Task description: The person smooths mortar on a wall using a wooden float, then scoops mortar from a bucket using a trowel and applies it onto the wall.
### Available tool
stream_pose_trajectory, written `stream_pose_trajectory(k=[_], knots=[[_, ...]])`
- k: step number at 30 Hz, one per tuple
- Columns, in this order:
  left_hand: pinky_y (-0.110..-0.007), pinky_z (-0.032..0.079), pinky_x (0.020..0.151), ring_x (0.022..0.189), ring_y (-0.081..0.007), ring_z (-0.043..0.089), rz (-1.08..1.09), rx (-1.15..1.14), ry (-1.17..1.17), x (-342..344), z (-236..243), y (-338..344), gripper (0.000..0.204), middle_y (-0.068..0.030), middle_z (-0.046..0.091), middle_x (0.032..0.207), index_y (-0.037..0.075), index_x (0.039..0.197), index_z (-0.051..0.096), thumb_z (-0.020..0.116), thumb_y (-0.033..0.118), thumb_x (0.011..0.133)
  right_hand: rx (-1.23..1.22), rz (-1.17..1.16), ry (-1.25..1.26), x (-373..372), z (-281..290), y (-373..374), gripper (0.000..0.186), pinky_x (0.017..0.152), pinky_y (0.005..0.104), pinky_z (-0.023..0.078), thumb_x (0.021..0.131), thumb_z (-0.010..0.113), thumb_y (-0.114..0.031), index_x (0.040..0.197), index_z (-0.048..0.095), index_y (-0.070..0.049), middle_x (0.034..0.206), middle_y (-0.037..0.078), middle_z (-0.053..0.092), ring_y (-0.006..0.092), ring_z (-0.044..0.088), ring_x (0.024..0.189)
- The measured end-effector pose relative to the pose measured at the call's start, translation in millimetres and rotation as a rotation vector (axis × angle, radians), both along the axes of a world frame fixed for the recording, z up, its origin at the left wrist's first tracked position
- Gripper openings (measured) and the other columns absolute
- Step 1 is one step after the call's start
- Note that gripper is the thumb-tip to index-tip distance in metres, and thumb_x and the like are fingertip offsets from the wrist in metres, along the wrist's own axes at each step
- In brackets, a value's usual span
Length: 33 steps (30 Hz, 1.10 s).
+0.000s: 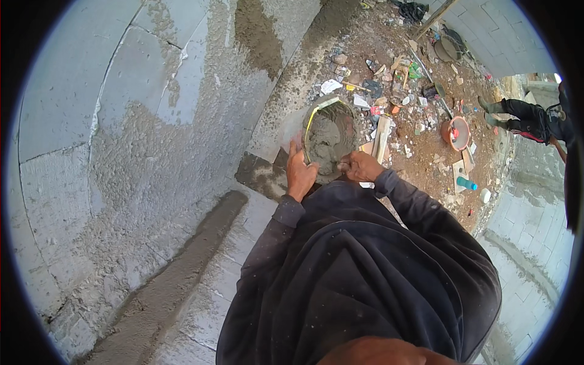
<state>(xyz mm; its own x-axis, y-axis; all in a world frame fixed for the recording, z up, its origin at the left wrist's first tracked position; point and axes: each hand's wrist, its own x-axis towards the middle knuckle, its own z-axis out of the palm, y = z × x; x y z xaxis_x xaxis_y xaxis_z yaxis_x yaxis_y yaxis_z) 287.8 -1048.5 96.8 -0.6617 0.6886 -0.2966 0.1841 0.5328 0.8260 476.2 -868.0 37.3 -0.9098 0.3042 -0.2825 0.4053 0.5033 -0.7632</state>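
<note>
A round bucket (349,121) holds wet grey mortar (325,137), close in front of my body. Its thin handle, with a yellow stretch (309,125), lies along the left and far rim. My left hand (300,174) grips the bucket's near left side, thumb by the rim and fingers along the outer wall. At the near right rim my right hand (361,165) is closed, its fingers curled; whether they hold the rim or a tool is hidden. Mortar coats the bucket's inner wall.
A block wall (140,140), partly plastered, rises at left, above a mortar-topped ledge (182,267). Debris (395,79) covers the dirt ground ahead. Farther right are an orange bucket (456,134), a shovel (433,82), a teal bottle (466,183) and another person (535,118).
</note>
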Motion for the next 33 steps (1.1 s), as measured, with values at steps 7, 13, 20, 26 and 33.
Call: stream_pose_trajectory(k=[7, 13, 20, 26, 33], knots=[[-0.05, 0.04, 0.124, 0.159, -0.0506, 0.032, 0.008, 0.006, 0.03, 7, 6, 2, 0.067, -0.0345, 0.031, 0.172, 0.004, 0.147, 0.065, 0.069, 0.003, 0.081, 0.562, -0.076, -0.064, -7, 98, 53, 0.023, 0.063, 0.055, 0.058, 0.099, 0.067, -0.025, 0.113, 0.076, -0.009, 0.09, 0.018, 0.074, 0.0392, 0.075, 0.073], [-0.05, 0.038, 0.125, 0.159, -0.0504, 0.033, -0.019, 0.009, 0.012, 16, -1, 26, 0.066, -0.0344, 0.029, 0.173, 0.001, 0.146, 0.064, 0.068, 0.002, 0.08, 0.08, -0.194, -0.053, 23, -56, 13, 0.03, 0.078, 0.0467, 0.059, 0.104, 0.065, -0.031, 0.114, 0.076, -0.005, 0.089, 0.02, 0.076, 0.0355, 0.075, 0.085], [-0.039, 0.056, 0.101, 0.12, -0.0317, 0.069, 0.279, 0.217, -0.462, -11, -11, 13, 0.055, -0.0166, 0.067, 0.142, -0.004, 0.131, 0.069, 0.068, 0.001, 0.076, -0.388, -0.213, -0.028, 10, 25, 9, 0.033, 0.061, 0.0323, 0.045, 0.112, 0.058, -0.031, 0.097, 0.068, -0.004, 0.072, 0.001, 0.059, 0.0119, 0.057, 0.066], [-0.03, 0.051, 0.056, 0.074, -0.0169, 0.068, 0.581, -0.005, -0.578, -23, -35, -21, 0.025, -0.0035, 0.072, 0.094, 0.005, 0.105, 0.07, 0.074, 0.004, 0.081, -1.03, -0.531, 0.059, -32, 122, 39, 0.027, 0.049, 0.027, 0.044, 0.114, 0.056, -0.025, 0.124, 0.066, -0.002, 0.08, 0.002, 0.063, 0.0087, 0.057, 0.059], [-0.031, 0.052, 0.055, 0.073, -0.0164, 0.067, 0.69, 0.004, -0.535, -7, -54, -75, 0.029, -0.0038, 0.072, 0.095, 0.004, 0.108, 0.071, 0.075, 0.003, 0.079, -0.722, -0.96, 0.784, -107, 194, 84, 0.031, 0.055, 0.0268, 0.052, 0.112, 0.058, -0.013, 0.141, 0.051, -0.002, 0.095, 0.007, 0.063, 0.0117, 0.062, 0.072]])
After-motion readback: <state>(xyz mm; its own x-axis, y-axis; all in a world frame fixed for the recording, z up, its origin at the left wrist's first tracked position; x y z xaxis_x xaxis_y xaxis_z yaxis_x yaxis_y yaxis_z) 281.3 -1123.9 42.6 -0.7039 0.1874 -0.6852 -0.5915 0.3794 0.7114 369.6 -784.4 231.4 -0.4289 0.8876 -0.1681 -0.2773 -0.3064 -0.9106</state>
